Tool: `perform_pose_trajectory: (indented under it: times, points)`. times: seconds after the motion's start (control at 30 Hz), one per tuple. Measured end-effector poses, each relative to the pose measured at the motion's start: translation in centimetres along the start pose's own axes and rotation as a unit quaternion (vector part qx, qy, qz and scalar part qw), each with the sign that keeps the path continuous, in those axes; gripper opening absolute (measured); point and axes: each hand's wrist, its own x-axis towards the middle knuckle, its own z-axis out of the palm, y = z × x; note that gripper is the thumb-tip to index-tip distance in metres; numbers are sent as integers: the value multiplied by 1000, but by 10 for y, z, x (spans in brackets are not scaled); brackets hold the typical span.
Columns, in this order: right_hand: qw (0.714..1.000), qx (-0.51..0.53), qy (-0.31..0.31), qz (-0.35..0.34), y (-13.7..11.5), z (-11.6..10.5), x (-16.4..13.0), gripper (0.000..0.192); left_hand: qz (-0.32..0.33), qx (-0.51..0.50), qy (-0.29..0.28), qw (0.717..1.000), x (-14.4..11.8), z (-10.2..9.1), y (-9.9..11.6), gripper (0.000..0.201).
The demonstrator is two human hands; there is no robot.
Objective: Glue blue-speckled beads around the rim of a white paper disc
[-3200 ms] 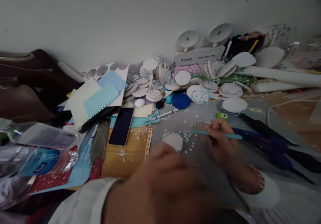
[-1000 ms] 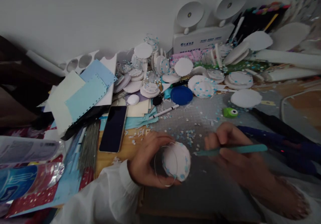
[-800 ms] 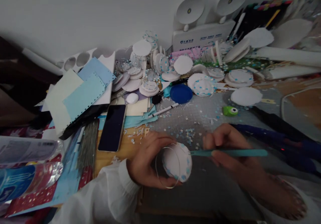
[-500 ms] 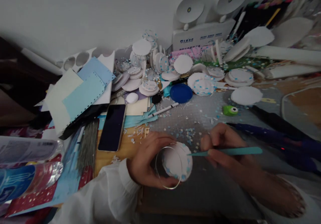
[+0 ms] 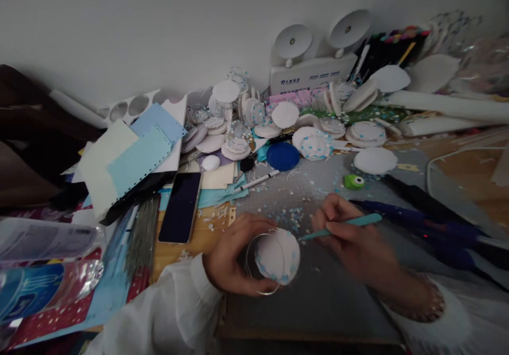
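Low in the middle of the frame my left hand [image 5: 230, 262] has its fingers closed around a white disc [image 5: 278, 256] with a clear ring at its near face, held tilted just above the grey mat [image 5: 318, 302] on the counter. My right hand [image 5: 350, 238], to the right of it, pinches a slim teal tool [image 5: 342, 226] whose tip touches the disc's upper right edge, where small blue specks sit along the rim. I judge I am in the middle of setting specks around that rim. The next move calls for a steady disc, a small turn of it, and a light touch at the tip. More specks [image 5: 288, 217] lie scattered just above.
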Motion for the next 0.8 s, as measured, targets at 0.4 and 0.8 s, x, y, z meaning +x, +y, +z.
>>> perform_pose_trajectory:
  times: [0.4,0.8]
  points:
    - [999,9,21,-35,1,-2,8,22,-85,34,-10,996,-9,-4,-6,76]
    - [997,1,76,-7,5,-4,10,19,-202,35,-20,978,1,-1,-5,69]
